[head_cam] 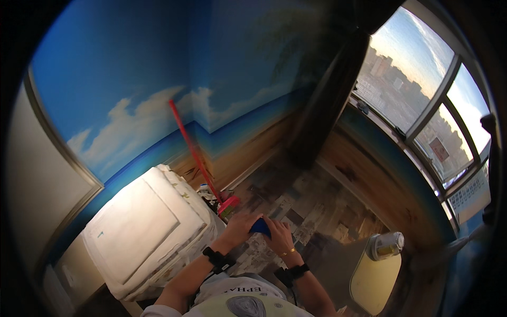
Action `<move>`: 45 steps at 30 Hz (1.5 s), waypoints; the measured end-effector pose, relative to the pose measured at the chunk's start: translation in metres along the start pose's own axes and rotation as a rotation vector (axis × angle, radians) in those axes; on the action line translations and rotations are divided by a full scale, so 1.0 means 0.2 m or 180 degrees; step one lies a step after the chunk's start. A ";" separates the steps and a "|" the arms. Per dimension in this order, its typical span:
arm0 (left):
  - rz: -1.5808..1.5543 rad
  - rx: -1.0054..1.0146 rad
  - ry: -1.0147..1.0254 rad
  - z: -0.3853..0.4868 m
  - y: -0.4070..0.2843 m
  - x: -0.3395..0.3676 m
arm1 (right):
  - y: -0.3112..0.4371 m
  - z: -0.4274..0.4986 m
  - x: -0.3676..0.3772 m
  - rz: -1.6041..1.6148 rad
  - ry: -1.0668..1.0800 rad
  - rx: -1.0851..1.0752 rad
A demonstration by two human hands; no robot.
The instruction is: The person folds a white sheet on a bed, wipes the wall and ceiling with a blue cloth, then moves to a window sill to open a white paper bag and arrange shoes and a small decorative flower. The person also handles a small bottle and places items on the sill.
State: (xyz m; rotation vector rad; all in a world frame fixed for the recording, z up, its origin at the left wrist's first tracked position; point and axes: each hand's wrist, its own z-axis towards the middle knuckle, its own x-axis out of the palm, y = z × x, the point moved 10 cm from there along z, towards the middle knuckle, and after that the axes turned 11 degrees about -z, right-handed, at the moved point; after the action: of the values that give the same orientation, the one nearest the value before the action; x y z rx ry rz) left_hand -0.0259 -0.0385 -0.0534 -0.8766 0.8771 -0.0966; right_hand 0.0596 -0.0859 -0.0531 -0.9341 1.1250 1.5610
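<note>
A small dark-blue object (pixel 260 227) is held between my two hands in front of my body, above the floor. My left hand (pixel 240 228) grips it from the left side, and my right hand (pixel 278 233) from the right. The fingers cover most of it, so what it is cannot be made out. Each wrist wears a black strap with a small device, and a gold-coloured bracelet (pixel 288 252) circles the right wrist. Beyond my hands, a red broom (pixel 194 152) leans against the wall with its pink-red head (pixel 228 205) low down.
A bulky stack of white, folded-looking material (pixel 138 230) stands at left. To the right, a clear plastic container (pixel 388 245) sits on a stand with a pale yellow top (pixel 376 283). Dark curtain (pixel 324 107) hangs beside the window (pixel 408 63). Patchwork wood-look flooring (pixel 305 212) lies ahead.
</note>
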 end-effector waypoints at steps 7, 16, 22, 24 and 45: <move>0.0137 0.0215 0.0433 0.18 0.03 0.26 | -0.30 -0.15 0.09 0.0054 0.0204 0.0518; -0.1761 -0.1050 0.0110 0.38 0.48 0.25 | -0.51 0.11 0.09 -0.0310 -0.0132 0.0618; -0.2106 -0.1579 -0.0056 0.54 0.81 0.10 | -0.44 0.53 0.19 -0.0278 -0.0332 0.0103; -0.2007 -0.1483 -0.0438 0.65 0.90 -0.03 | -0.41 0.70 0.22 -0.0425 -0.0339 -0.0030; -0.2274 -0.0212 -0.2230 1.20 1.03 -1.38 | 0.07 2.19 -0.01 -0.0081 -0.2059 -0.1772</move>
State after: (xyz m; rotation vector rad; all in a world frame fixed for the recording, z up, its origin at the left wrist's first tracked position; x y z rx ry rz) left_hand -0.0931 0.3622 0.0528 -1.1529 -0.1104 -0.3554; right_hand 0.0253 0.3321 0.0751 -0.6893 0.2228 1.9977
